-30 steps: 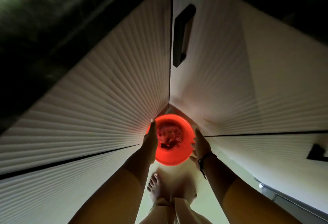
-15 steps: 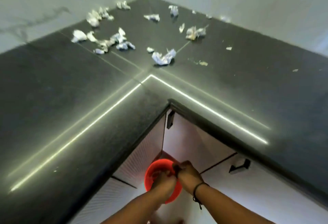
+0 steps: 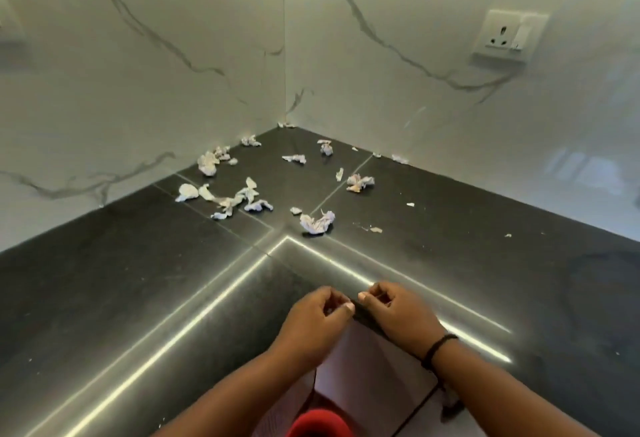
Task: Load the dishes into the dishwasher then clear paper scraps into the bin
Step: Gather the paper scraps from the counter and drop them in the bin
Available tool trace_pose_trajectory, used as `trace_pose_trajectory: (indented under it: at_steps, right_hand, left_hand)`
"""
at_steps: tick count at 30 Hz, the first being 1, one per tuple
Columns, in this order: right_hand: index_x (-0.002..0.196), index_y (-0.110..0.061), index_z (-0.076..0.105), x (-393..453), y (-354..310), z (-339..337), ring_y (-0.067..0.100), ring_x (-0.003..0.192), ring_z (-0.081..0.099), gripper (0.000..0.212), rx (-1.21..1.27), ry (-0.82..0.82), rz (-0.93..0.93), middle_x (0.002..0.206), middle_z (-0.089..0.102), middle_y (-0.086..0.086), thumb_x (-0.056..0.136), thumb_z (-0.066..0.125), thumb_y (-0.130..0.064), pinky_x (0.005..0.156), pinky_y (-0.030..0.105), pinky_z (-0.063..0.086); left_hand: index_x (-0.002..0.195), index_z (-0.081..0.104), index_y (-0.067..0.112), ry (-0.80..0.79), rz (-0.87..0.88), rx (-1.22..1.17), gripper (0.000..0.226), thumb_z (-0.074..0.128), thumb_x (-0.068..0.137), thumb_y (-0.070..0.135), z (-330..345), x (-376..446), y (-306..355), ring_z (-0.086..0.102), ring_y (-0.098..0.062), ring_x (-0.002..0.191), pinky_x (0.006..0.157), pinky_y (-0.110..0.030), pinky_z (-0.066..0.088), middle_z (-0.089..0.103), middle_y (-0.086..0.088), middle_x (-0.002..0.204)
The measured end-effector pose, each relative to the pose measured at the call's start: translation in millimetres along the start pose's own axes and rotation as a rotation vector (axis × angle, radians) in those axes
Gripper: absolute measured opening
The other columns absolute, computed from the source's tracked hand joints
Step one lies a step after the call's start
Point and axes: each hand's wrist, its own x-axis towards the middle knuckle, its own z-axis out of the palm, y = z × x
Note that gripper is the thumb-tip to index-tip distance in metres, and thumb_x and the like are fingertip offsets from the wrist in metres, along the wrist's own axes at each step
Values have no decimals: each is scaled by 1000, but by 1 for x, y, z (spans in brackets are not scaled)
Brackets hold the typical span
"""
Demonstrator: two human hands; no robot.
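Many paper scraps lie scattered on the dark worktop, gathered in its far corner where the two marble walls meet. One loose cluster sits left of the corner, close to the left wall; a larger crumpled piece lies nearest the inner edge, just beyond the bright reflected line that runs along the worktop. Smaller bits trail off to the right, well apart from the rest, and a few tiny ones lie right against the foot of the walls.

Both hands are at the near inner corner of the worktop, well apart from the scraps. The left hand has its fingers curled in, thumb tip pointing toward the other hand; whether it pinches something small cannot be told. The right hand is curled likewise, its fingertips close to the left thumb but not clearly touching it, and no object shows in it. A dark band circles the right wrist.

Below the hands, between the forearms, pale cabinet doors meet in a corner under the worktop edge. At the bottom of the view the rim of a red bin shows on the floor, partly cut off by the frame. On the right wall a white socket is mounted, high above the worktop.
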Motion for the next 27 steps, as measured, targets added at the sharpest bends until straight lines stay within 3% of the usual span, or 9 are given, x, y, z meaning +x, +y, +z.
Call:
trace_pose_trajectory:
  at_steps: [2, 6, 11, 20, 27]
  right_hand:
    - [98, -29, 63, 16, 10, -12, 13, 96, 60, 24, -172, 57, -8, 100, 66, -8, 89, 55, -51, 83, 31, 47]
    - [136, -27, 41, 49, 39, -28, 24, 131, 38, 69, -476, 94, 139, 141, 43, 1, 84, 42, -72, 107, 38, 36]
    - [150, -22, 19, 98, 67, -64, 35, 146, 11, 104, -456, 70, 318, 159, 15, 11, 71, 32, -89, 117, 48, 16]
    - [154, -16, 8, 186, 88, -127, 33, 148, 4, 123, -446, 39, 292, 161, 5, 11, 62, 22, -97, 119, 48, 8]
    - [154, -13, 6, 234, 85, -132, 30, 148, -1, 124, -427, -16, 258, 161, 0, 11, 63, 22, -95, 121, 45, 3]
  left_hand:
    - [96, 65, 28, 90, 49, 62, 15, 62, 85, 38, -12, 24, -2, 64, -12, 85, 82, -35, 53, 68, 4, 93]
    - [139, 40, 22, 178, -25, 418, 68, 56, 84, 58, -35, 79, -11, 38, -23, 132, 111, -37, 30, 43, -1, 141]
    - [152, 3, 21, 145, -154, 596, 106, 47, 75, 79, -42, 125, -5, 13, -29, 146, 117, -44, 17, 12, -9, 159]
    - [150, -15, 33, 108, -213, 759, 114, 29, 63, 92, -27, 184, 31, -2, -29, 148, 118, -46, 8, -13, -3, 161]
    - [151, -4, 39, 116, -156, 816, 109, 0, 55, 90, -20, 210, 28, -7, -25, 148, 118, -41, -3, -2, -4, 162]
